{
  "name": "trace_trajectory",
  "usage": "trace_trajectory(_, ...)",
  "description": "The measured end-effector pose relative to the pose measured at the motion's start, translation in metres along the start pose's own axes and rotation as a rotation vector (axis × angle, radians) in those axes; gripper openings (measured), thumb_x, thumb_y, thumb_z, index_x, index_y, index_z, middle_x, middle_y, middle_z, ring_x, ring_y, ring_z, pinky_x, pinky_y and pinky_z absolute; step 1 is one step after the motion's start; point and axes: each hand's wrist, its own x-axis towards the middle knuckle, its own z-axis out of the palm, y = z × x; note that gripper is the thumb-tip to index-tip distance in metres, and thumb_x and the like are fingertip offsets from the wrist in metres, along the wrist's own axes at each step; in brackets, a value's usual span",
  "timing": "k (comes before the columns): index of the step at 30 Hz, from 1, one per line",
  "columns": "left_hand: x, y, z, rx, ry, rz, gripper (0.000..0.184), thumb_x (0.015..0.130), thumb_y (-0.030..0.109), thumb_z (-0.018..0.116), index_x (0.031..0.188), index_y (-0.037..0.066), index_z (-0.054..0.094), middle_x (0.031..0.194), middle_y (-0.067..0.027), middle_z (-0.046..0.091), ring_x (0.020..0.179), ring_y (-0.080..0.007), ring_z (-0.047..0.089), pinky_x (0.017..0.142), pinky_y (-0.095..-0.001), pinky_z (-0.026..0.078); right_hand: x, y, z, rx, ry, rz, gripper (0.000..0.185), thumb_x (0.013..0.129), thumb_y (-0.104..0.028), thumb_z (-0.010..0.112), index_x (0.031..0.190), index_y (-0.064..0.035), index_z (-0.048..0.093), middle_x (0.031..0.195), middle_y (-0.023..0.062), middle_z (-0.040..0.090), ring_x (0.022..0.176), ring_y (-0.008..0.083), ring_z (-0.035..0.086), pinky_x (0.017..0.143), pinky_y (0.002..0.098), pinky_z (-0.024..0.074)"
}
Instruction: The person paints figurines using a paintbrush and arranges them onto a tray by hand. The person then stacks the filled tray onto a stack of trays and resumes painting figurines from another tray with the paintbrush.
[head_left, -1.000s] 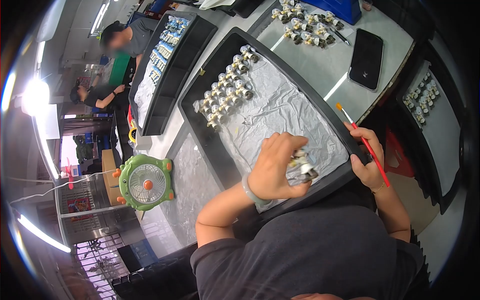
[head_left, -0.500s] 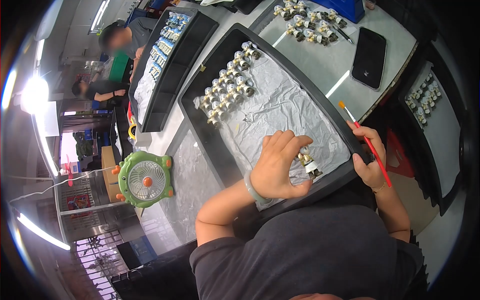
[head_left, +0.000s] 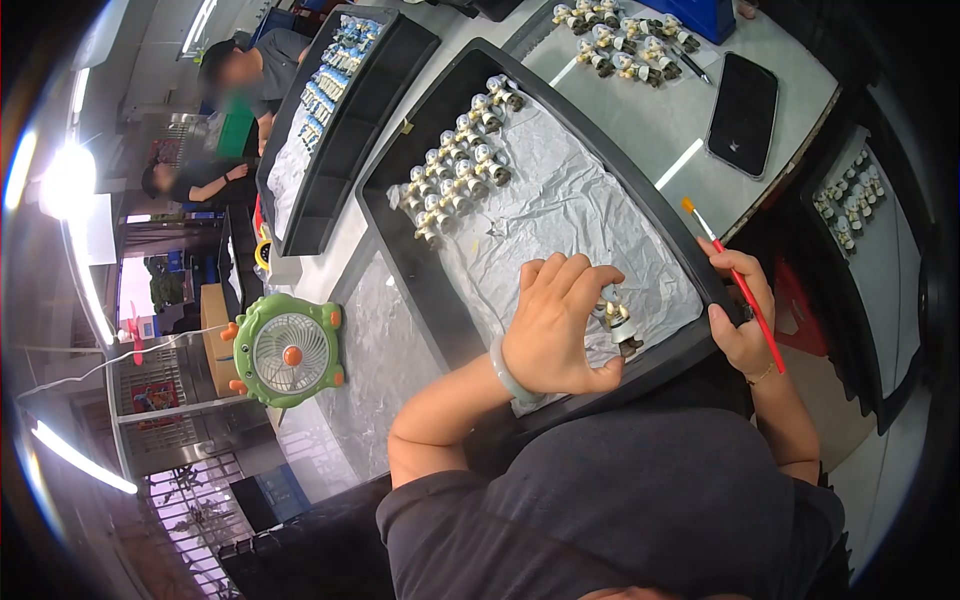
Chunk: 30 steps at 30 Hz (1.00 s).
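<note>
My left hand (head_left: 556, 325) is over the near part of the black tray (head_left: 641, 200), its index finger and thumb bent round a small painted figurine (head_left: 620, 322). The figurine has a pale head, a white lower body and dark feet. Its head is near the index fingertip and its feet are near the thumb. At the tray's right edge, my right hand (head_left: 742, 315) is closed on a slim red paintbrush (head_left: 752, 305) with orange bristles pointing up and away. Rows of similar figurines (head_left: 457, 165) stand on crumpled white paper (head_left: 560, 190) at the tray's far end.
More figurines (head_left: 625, 45) and a phone (head_left: 742, 115) lie on the table beyond. Another tray (head_left: 350, 130) holds blue figures; one more (head_left: 900, 290) sits lower at right. A green fan (head_left: 292, 352) stands at left. Two people are in the background.
The figurine has turned slightly between my left fingers, showing another side. My right hand and the paintbrush have barely moved.
</note>
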Motion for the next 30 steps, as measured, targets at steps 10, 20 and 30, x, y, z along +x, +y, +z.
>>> trace_trajectory(10, 0.001, -0.006, 0.0, -0.162, -0.108, -0.062, 0.06, 0.048, 0.024, 0.063, 0.104, 0.007, 0.05, 0.087, -0.008, 0.048, 0.081, -0.0259, 0.044, 0.078, -0.0347, 0.031, -0.001, -0.001, -0.001, -0.062, 0.001, 0.006, 0.042, 0.066, -0.005, 0.053, 0.107, 0.0, 0.046, 0.118, 0.0209, 0.054, 0.07, 0.0124, 0.052, 0.056, 0.0212, 0.0367)
trace_trajectory(20, 0.067, -0.151, 0.014, -0.102, 0.301, -0.405, 0.072, 0.054, 0.016, 0.07, 0.118, 0.01, 0.039, 0.105, -0.0145, 0.051, 0.101, -0.0305, 0.047, 0.087, -0.0403, 0.036, 0.0, -0.002, -0.001, -0.013, -0.014, -0.019, 0.042, 0.068, -0.006, 0.053, 0.109, 0.0009, 0.045, 0.119, 0.0232, 0.052, 0.091, 0.0202, 0.057, 0.081, 0.0265, 0.042)
trace_trajectory(30, 0.068, -0.216, 0.028, 0.403, 0.308, -0.486, 0.082, 0.06, 0.038, 0.072, 0.131, 0.016, 0.036, 0.13, -0.0133, 0.036, 0.124, -0.0317, 0.027, 0.101, -0.0499, 0.017, 0.0, -0.005, -0.002, 0.039, -0.03, 0.019, 0.042, 0.069, -0.003, 0.052, 0.11, 0.0013, 0.045, 0.118, 0.0222, 0.052, 0.095, 0.0206, 0.057, 0.086, 0.028, 0.0412)
